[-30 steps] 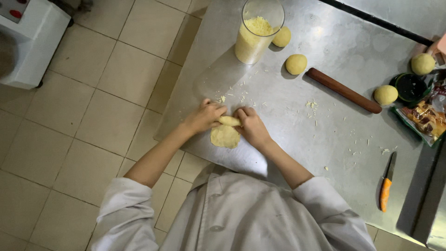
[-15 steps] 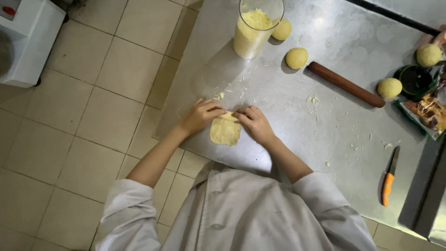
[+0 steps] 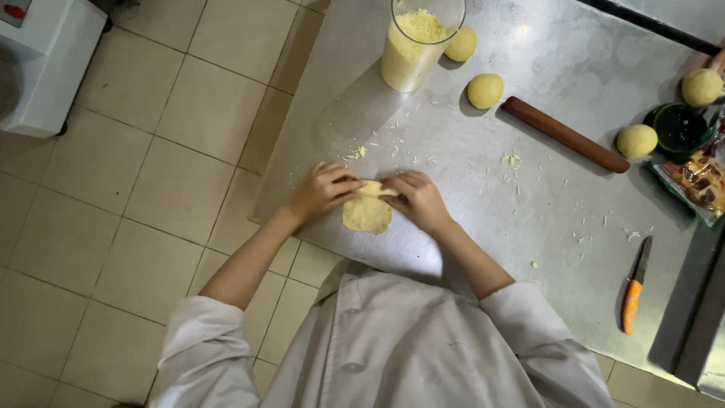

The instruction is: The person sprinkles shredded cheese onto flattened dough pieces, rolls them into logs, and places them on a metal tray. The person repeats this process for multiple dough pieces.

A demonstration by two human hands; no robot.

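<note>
- Both hands meet over a flat round of yellow dough (image 3: 367, 214) on the steel desk (image 3: 468, 227), at its near-left part.
- The left hand (image 3: 323, 192) and the right hand (image 3: 418, 199) each pinch the dough's far edge, fingers curled and closed on it; a second ago the round lay flatter and fuller between them, and now its top edge is gathered up, so the folding appears under way.
- Beyond the hands, a tall clear jug (image 3: 414, 41) holds grated yellow shreds; loose shreds dot the desk near it.
- Far right of the right hand lie a wooden rolling pin (image 3: 565, 134) and several dough balls (image 3: 485, 91).
- Near right, well apart, rests an orange-handled knife (image 3: 634, 291).
</note>
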